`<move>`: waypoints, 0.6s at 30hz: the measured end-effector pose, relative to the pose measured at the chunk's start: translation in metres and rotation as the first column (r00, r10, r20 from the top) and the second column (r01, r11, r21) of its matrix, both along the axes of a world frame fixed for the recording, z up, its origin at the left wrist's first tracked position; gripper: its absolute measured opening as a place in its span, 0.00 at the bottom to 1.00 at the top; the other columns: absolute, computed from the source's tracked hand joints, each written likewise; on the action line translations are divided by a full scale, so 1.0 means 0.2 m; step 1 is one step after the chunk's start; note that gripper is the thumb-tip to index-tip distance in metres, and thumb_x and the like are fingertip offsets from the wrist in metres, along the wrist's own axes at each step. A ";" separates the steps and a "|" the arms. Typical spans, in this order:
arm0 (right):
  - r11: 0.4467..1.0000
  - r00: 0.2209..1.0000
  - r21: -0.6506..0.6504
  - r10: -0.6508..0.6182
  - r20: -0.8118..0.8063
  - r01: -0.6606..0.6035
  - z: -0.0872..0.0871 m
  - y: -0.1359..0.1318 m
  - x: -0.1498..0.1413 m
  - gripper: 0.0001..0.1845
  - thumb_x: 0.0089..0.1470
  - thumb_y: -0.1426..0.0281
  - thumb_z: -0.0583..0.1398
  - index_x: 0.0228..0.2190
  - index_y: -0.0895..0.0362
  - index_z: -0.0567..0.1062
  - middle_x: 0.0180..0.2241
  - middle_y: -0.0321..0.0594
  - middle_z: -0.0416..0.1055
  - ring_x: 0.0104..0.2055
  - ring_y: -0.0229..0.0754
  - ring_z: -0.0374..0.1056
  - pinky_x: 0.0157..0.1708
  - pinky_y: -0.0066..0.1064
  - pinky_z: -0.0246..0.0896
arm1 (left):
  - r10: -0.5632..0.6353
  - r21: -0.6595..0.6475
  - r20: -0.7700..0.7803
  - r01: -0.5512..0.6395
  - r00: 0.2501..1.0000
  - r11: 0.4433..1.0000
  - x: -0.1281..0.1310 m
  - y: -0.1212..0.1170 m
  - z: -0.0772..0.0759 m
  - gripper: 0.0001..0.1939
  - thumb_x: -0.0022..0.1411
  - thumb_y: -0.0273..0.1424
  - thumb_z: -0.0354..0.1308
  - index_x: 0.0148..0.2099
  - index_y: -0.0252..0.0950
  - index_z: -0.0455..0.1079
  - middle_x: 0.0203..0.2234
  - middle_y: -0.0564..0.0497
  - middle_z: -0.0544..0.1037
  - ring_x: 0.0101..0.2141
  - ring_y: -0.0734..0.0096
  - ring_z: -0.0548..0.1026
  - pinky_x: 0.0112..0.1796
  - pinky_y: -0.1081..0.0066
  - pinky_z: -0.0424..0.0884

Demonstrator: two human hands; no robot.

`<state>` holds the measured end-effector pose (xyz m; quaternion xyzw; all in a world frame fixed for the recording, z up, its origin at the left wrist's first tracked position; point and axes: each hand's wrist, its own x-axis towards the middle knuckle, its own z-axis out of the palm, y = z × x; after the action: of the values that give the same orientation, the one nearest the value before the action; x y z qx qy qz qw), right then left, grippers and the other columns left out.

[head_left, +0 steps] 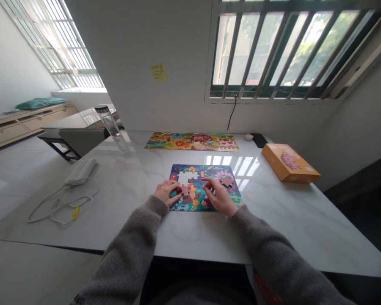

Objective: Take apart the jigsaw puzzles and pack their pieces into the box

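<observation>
Head view: we find the open, empty right grip point(218, 196) nearest the loose pink jigsaw piece point(227, 181); left grip point(167, 193) curled, hold unclear.

from here i see a marble desk point(282, 224) carrying an orange box point(288, 163), a black phone point(260, 140), a long farm-scene picture point(192, 142), a clear water bottle point(111, 128) and a white charger point(81, 171) trailing a white cable point(63, 207). a yellow sticky note point(158, 72) sits on the wall above.
</observation>
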<state>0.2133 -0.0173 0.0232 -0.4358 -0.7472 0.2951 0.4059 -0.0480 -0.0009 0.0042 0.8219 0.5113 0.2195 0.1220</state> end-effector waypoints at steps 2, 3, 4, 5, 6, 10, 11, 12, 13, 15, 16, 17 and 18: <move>1.000 1.000 -0.002 0.002 0.011 -0.002 0.00 0.00 0.00 0.16 0.59 0.72 0.53 0.49 0.56 0.69 0.34 0.38 0.71 0.31 0.39 0.65 0.35 0.33 0.63 | -0.004 0.001 -0.015 0.004 1.000 1.000 0.00 -0.01 0.00 0.08 0.58 0.32 0.60 0.41 0.42 0.73 0.47 0.51 0.76 0.50 0.58 0.70 0.50 0.58 0.60; 1.000 1.000 -0.002 0.004 0.017 -0.004 0.00 0.00 0.00 0.16 0.59 0.72 0.53 0.49 0.56 0.69 0.34 0.38 0.71 0.31 0.39 0.65 0.35 0.33 0.63 | -0.005 0.002 -0.025 0.005 1.000 1.000 0.00 -0.01 0.00 0.08 0.57 0.32 0.60 0.41 0.43 0.73 0.47 0.52 0.76 0.50 0.58 0.70 0.50 0.59 0.60; 1.000 1.000 -0.004 0.008 0.023 -0.007 0.00 0.00 0.00 0.16 0.59 0.72 0.53 0.49 0.56 0.69 0.34 0.38 0.71 0.31 0.39 0.65 0.36 0.33 0.63 | -0.008 0.003 -0.034 0.008 0.999 1.000 0.00 -0.02 0.00 0.08 0.57 0.32 0.60 0.41 0.43 0.73 0.47 0.52 0.76 0.50 0.58 0.70 0.50 0.59 0.60; 1.000 1.000 -0.006 0.011 0.028 -0.011 0.00 0.00 0.00 0.16 0.59 0.73 0.53 0.49 0.56 0.69 0.34 0.38 0.71 0.32 0.39 0.65 0.36 0.33 0.63 | -0.013 0.005 -0.043 0.013 0.999 1.000 0.00 -0.02 0.01 0.08 0.57 0.31 0.59 0.41 0.43 0.73 0.48 0.52 0.76 0.50 0.58 0.70 0.50 0.58 0.60; 1.000 0.999 -0.008 0.014 0.033 -0.014 0.00 -0.01 0.00 0.16 0.59 0.73 0.53 0.49 0.56 0.69 0.34 0.38 0.71 0.32 0.39 0.65 0.36 0.33 0.63 | -0.017 0.007 -0.049 0.017 0.999 1.000 0.00 -0.02 0.01 0.08 0.57 0.31 0.59 0.41 0.43 0.73 0.48 0.52 0.76 0.50 0.58 0.70 0.50 0.58 0.60; 0.999 0.997 -0.014 0.036 0.070 -0.036 0.01 -0.01 0.00 0.17 0.58 0.74 0.53 0.49 0.56 0.69 0.34 0.38 0.70 0.32 0.39 0.66 0.36 0.33 0.63 | -0.024 0.021 -0.065 0.026 0.998 0.999 0.00 -0.03 0.01 0.09 0.56 0.30 0.58 0.41 0.43 0.73 0.48 0.51 0.75 0.50 0.57 0.69 0.49 0.58 0.60; 0.999 0.996 -0.011 0.044 0.082 -0.044 0.00 -0.01 -0.01 0.17 0.58 0.75 0.53 0.49 0.56 0.68 0.34 0.38 0.71 0.33 0.39 0.66 0.37 0.33 0.63 | -0.022 0.023 -0.070 0.023 0.997 0.999 0.00 -0.03 0.01 0.09 0.56 0.30 0.58 0.41 0.43 0.73 0.48 0.51 0.75 0.50 0.56 0.69 0.49 0.58 0.60; 0.999 0.994 -0.007 0.052 0.092 -0.052 0.00 -0.01 -0.01 0.17 0.58 0.75 0.53 0.49 0.56 0.68 0.34 0.38 0.71 0.33 0.39 0.66 0.37 0.33 0.63 | -0.020 0.024 -0.074 0.022 0.997 0.999 0.00 -0.03 0.01 0.09 0.56 0.29 0.57 0.41 0.43 0.73 0.48 0.51 0.75 0.51 0.56 0.69 0.49 0.57 0.60; 0.998 0.993 0.000 0.058 0.102 -0.058 0.00 -0.01 -0.01 0.17 0.58 0.75 0.53 0.49 0.56 0.68 0.34 0.38 0.71 0.33 0.39 0.66 0.37 0.33 0.63 | -0.021 0.028 -0.078 0.023 0.997 0.999 0.00 -0.03 0.01 0.09 0.57 0.29 0.57 0.41 0.43 0.73 0.49 0.51 0.75 0.51 0.56 0.69 0.49 0.57 0.60; 0.998 0.991 0.014 0.063 0.117 -0.065 -0.01 -0.01 -0.01 0.17 0.58 0.75 0.53 0.49 0.55 0.69 0.35 0.38 0.71 0.34 0.40 0.67 0.38 0.32 0.63 | -0.029 0.037 -0.082 0.033 0.996 0.999 0.00 -0.03 0.01 0.09 0.57 0.29 0.57 0.41 0.42 0.73 0.49 0.50 0.75 0.51 0.56 0.69 0.49 0.57 0.60; 0.997 0.990 0.020 0.065 0.123 -0.068 -0.01 -0.01 -0.01 0.17 0.59 0.75 0.54 0.49 0.55 0.69 0.35 0.38 0.71 0.34 0.40 0.67 0.38 0.32 0.63 | -0.035 0.042 -0.083 0.039 0.996 0.998 0.00 -0.03 0.01 0.09 0.57 0.30 0.57 0.41 0.43 0.73 0.49 0.50 0.74 0.51 0.56 0.69 0.49 0.57 0.60; 0.997 0.989 0.026 0.067 0.130 -0.071 -0.01 -0.01 0.00 0.17 0.59 0.75 0.54 0.49 0.55 0.69 0.35 0.38 0.71 0.34 0.39 0.67 0.38 0.32 0.63 | -0.041 0.047 -0.084 0.045 0.996 0.998 0.00 -0.03 0.01 0.10 0.57 0.29 0.57 0.42 0.43 0.73 0.49 0.51 0.74 0.51 0.56 0.69 0.49 0.57 0.60; 0.997 0.988 0.031 0.069 0.137 -0.074 -0.02 -0.01 0.00 0.17 0.59 0.75 0.54 0.50 0.55 0.69 0.35 0.38 0.71 0.34 0.39 0.67 0.38 0.32 0.63 | -0.047 0.051 -0.083 0.052 0.995 0.997 0.00 -0.03 0.01 0.10 0.57 0.29 0.58 0.42 0.43 0.73 0.49 0.51 0.75 0.51 0.56 0.69 0.49 0.57 0.61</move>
<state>0.2124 -0.0190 0.0200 -0.4206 -0.7934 0.2656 0.3509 -0.0478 -0.0068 0.0053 0.8456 0.4893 0.1962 0.0845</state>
